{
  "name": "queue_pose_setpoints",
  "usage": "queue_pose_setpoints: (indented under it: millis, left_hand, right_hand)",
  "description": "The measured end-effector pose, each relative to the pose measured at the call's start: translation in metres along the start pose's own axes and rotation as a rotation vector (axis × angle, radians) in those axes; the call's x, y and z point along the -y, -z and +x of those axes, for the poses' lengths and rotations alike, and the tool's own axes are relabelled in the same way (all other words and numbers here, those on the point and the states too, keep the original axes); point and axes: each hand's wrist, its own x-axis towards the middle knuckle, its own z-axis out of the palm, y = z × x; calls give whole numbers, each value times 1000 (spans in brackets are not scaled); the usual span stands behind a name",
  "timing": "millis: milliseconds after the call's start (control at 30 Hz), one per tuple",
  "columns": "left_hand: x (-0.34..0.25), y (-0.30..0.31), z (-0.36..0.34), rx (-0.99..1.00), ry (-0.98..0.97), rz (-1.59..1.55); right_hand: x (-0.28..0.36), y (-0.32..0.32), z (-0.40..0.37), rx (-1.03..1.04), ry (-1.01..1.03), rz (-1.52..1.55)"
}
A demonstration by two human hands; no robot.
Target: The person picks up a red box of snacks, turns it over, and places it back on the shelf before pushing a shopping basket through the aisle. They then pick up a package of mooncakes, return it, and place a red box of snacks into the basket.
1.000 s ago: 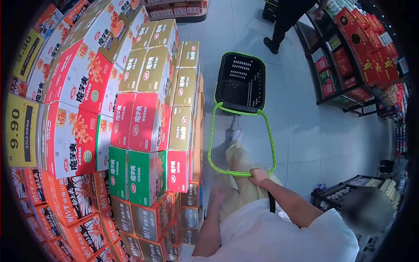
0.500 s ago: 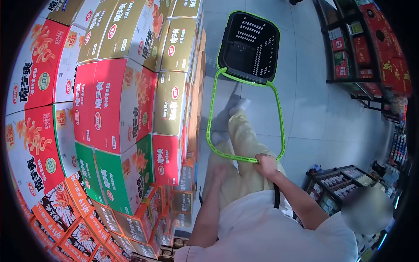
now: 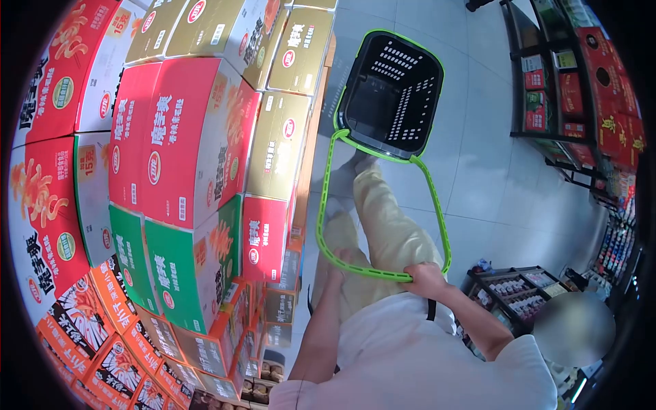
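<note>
A black shopping basket [image 3: 393, 99] with a green rim lies ahead of my feet, its inside showing no goods. Its long green handle [image 3: 441, 219] reaches back toward my body. My right hand [image 3: 425, 279] is closed around the near end of the handle, by my thigh. My left hand [image 3: 333, 277] hangs beside my other thigh, close to the handle's left part; its fingers are too unclear to read.
Stacked red, green, gold and orange snack boxes [image 3: 179, 143] rise along the left side. Dark shelves [image 3: 547, 89] with red packages stand at the upper right. Another low shelf [image 3: 509, 294] is at the right. Grey floor tiles [image 3: 485, 171] run between them.
The basket, its handle and my right hand appear slightly lower in view. My left hand is now nearer the handle. The stacked boxes have shifted in view.
</note>
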Motion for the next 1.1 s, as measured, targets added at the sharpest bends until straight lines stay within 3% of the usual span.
queue_pose_setpoints:
  millis: [167,233,367,433,467,533,633,733,833,867,933,1000,1067,1100]
  left_hand:
    - [10,5,2,16,-109,33]
    - [-2,5,2,-9,25,118]
    - [-28,7,-10,-46,42,21]
    - [-65,21,-21,181,-107,365]
    - [-84,21,-31,173,-108,362]
    - [-122,23,-52,139,-22,-188]
    - [-156,34,-84,68,-128,-323]
    - [-170,49,-106,15,-258,-193]
    - [-225,70,-177,-62,-377,23]
    - [-234,74,-193,-82,-371,18]
    - [-242,80,-218,-208,-545,-56]
    - [-233,92,-221,-278,-558,12]
    - [-228,101,-224,-517,-610,326]
    - [-225,109,-226,-431,-479,342]
  right_hand:
    - [4,19,-10,-100,-15,0]
    - [2,23,-10,-113,-21,-9]
    - [-10,2,-8,-96,-13,-21]
    - [-17,-14,-10,-76,0,-30]
    - [-18,-20,-12,-86,-29,-6]
    - [-17,-25,-13,-103,-43,17]
    - [-11,-22,-17,-211,-35,23]
    - [-3,-10,-16,-257,-22,37]
    - [-4,-10,-14,-268,-35,43]
    - [-6,-15,-11,-256,-18,40]
    - [-10,-27,-7,-288,-32,24]
    - [-9,-30,-3,-271,-19,23]
    - [-7,-29,-1,-257,-18,20]
    - [-5,-27,0,-259,-29,31]
